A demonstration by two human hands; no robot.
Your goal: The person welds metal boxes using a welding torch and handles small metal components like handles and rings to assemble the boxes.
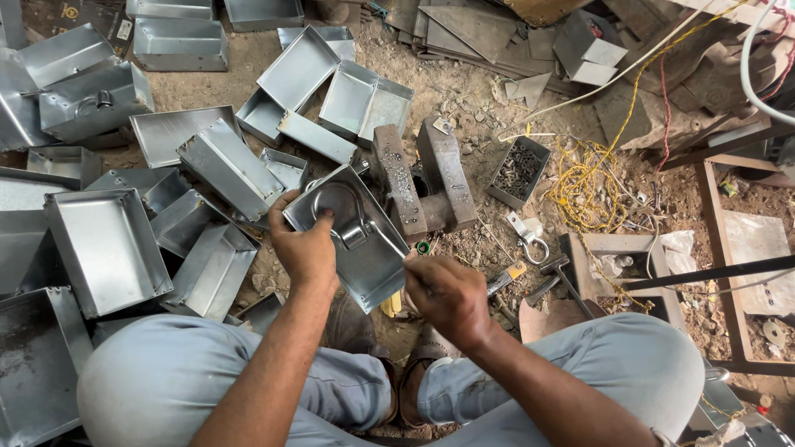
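Galvanised steel trays (108, 248) lie heaped at the left. Beside them the left hand (305, 247) pinches a curved metal handle (344, 211) against a shallow tray (364, 265) held over the knees. At its lower corner, the right hand (447, 294) is closed, fingers curled. 2 iron blocks (422, 178) stand just behind.

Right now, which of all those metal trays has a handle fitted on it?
The tray held in both hands: a curved handle sits on it under the left hand; the right hand grips its edge.

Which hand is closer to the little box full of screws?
The right hand. It sits below and to the left of the screw box, on the corner of the metal tray. The left hand grips the tray's other side, farther away.
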